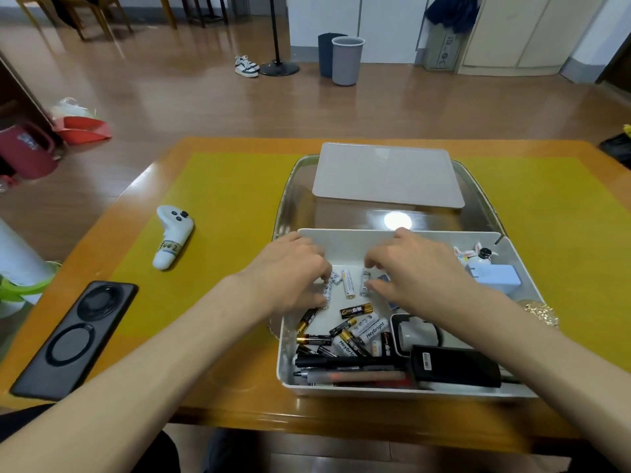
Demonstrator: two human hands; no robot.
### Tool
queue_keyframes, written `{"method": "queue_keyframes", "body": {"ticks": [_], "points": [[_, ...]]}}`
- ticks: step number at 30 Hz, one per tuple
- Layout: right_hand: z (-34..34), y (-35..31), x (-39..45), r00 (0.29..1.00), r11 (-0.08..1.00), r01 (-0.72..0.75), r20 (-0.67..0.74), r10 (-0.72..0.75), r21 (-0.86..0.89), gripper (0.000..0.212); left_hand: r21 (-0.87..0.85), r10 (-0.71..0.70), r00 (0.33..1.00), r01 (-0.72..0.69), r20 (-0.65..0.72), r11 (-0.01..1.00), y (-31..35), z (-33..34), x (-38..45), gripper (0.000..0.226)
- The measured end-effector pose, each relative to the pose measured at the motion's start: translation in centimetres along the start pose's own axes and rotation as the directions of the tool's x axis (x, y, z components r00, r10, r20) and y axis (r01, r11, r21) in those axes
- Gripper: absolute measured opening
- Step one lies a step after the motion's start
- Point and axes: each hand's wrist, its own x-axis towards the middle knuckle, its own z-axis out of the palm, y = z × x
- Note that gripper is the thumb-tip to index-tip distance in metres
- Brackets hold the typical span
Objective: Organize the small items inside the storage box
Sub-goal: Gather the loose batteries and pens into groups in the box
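Note:
A white storage box (286, 367) sits on the table, full of small items. Both my hands reach into its far half. My left hand (293, 271) curls its fingers round white batteries (328, 288) near the left wall. My right hand (413, 268) pinches a small white battery (365, 283) with thumb and fingers. One white battery (347, 284) stands free between the hands. Black-and-gold and white "Heybright" batteries (355, 331) lie jumbled in the middle. Pens (345, 368) and a black device (456, 367) lie along the near wall. A blue charger (495, 278) sits at the right.
The box's grey lid (387, 175) rests on a clear tray (290, 199) behind the box. A white controller (172, 237) and a black phone (75, 339) lie on the yellow mat (222, 206) to the left. A small rabbit figure (476, 254) stands in the box's far right corner.

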Motion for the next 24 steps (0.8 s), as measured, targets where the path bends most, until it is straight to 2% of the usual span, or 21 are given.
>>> {"method": "queue_keyframes", "body": {"ticks": [4, 7, 9, 14, 18, 24], "points": [[0.4, -1.0, 1.4, 0.989, 0.995, 0.095, 0.109, -0.098, 0.036, 0.037, 0.124, -0.03, 0.997, 0.02, 0.077, 0.992, 0.7, 0.1, 1.0, 0.044], [1.5, -1.3, 2.3, 0.972, 0.985, 0.173, 0.16, -0.174, 0.025, 0.041, 0.158, -0.044, 0.995, 0.03, 0.092, 0.987, 1.0, 0.4, 1.5, 0.034], [2.2, -1.3, 2.5, 0.97, 0.982, 0.187, 0.155, -0.189, 0.024, 0.036, 0.163, -0.048, 0.995, 0.033, 0.088, 0.986, 1.0, 0.4, 1.7, 0.025], [2.8, -0.8, 2.9, 0.971, 0.982, 0.182, 0.151, -0.186, 0.04, 0.034, 0.177, -0.066, 0.996, 0.054, 0.062, 0.983, 0.8, 0.8, 2.2, 0.024], [3.0, -0.6, 2.5, 0.974, 0.983, 0.182, 0.134, -0.183, 0.019, 0.035, 0.204, -0.091, 0.996, 0.084, 0.025, 0.975, 1.0, 1.2, 2.7, 0.035], [1.9, 0.6, 1.1, 0.978, 0.979, 0.194, 0.069, -0.197, 0.055, 0.037, 0.144, -0.1, 0.992, 0.11, -0.071, 0.984, 1.5, 1.4, 3.2, 0.049]]}}
